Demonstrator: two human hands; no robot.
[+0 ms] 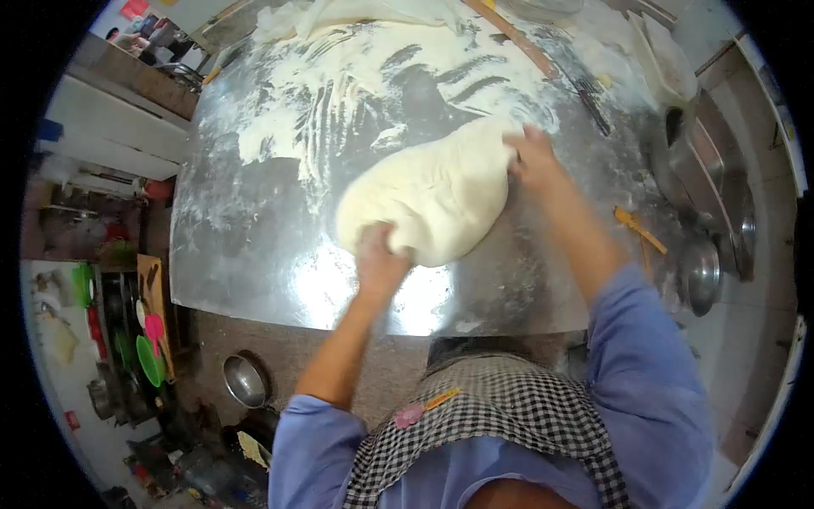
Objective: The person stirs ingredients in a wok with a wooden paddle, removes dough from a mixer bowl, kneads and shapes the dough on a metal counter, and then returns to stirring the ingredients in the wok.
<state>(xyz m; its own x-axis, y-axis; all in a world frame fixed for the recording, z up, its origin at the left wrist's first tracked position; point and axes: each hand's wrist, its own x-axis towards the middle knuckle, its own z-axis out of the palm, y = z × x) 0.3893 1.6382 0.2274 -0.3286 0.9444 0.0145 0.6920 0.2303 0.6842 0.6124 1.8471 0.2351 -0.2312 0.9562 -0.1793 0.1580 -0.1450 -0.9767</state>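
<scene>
Bearing across the middle of the worktop (254,280), the dough (441,191) lies as one broad, soft mass, its long axis slanting from lower left to upper right of the frame. The left hand (379,263) is at the near edge, towards the lower-left end. Its fingers are bent into the dough, the thumb set apart to the right, with a pinch of the edge between them. From these fingers the bulk extends up and to the right.

The right hand (536,161) is at the upper-right end, its fingers partly bent against the rim. From there the bulk lies left and down. This hand is blurred; whether it has closed on the dough cannot be told. The left hand is nearer the wearer's body, the right hand farther out, so the two stand near opposite ends of the long axis rather than side by side.

Loose flour (339,93) covers much of the surface beyond the dough. A rolling pin (519,41) lies at the upper right, apart from both hands.
</scene>
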